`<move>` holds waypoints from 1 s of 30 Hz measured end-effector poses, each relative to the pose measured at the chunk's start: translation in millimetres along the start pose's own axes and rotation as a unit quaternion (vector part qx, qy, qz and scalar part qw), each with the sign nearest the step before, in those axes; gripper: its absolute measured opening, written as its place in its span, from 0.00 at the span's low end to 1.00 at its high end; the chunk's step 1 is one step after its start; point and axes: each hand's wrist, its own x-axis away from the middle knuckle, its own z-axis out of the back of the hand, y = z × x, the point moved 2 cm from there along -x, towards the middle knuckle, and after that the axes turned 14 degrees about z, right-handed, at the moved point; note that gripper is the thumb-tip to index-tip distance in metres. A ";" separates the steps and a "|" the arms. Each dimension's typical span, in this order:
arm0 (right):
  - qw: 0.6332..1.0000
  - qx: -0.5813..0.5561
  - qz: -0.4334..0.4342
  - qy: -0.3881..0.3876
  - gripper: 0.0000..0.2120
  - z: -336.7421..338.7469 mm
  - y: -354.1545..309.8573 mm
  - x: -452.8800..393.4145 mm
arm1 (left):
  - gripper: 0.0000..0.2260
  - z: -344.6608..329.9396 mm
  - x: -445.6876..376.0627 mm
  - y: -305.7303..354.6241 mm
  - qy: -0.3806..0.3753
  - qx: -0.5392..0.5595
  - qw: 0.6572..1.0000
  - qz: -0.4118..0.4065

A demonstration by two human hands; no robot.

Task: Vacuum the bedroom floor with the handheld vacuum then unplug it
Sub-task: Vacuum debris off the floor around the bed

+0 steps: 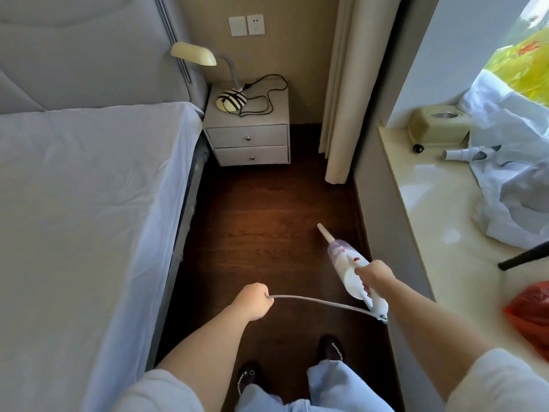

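While I am sweeping the floor [261, 221] | right hand [375, 274] is gripping the handheld vacuum [350, 266], nozzle low near the window wall | left hand [253, 301] is fisting the cord [315, 301] | I am keeping slack off the nozzle path

Floor [261, 221]: dark wood boards, on which a white two-drawer nightstand [249, 144] is set beside the bed [89, 203]. Nightstand top: a striped lamp base [231, 100] and a looped black cord [267, 93] are carried. Pale sill surface [430, 209]: a tissue box [436, 126], white plastic sheeting [517, 179], a white nozzle attachment [466, 153] and a red bag [531, 316] are laid.
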 end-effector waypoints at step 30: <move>0.979 0.123 0.081 -0.143 0.23 -102.8 42.6 176.9 | 0.10 -130.5 133.2 -168.8 0.003 0.101 0.991 0.091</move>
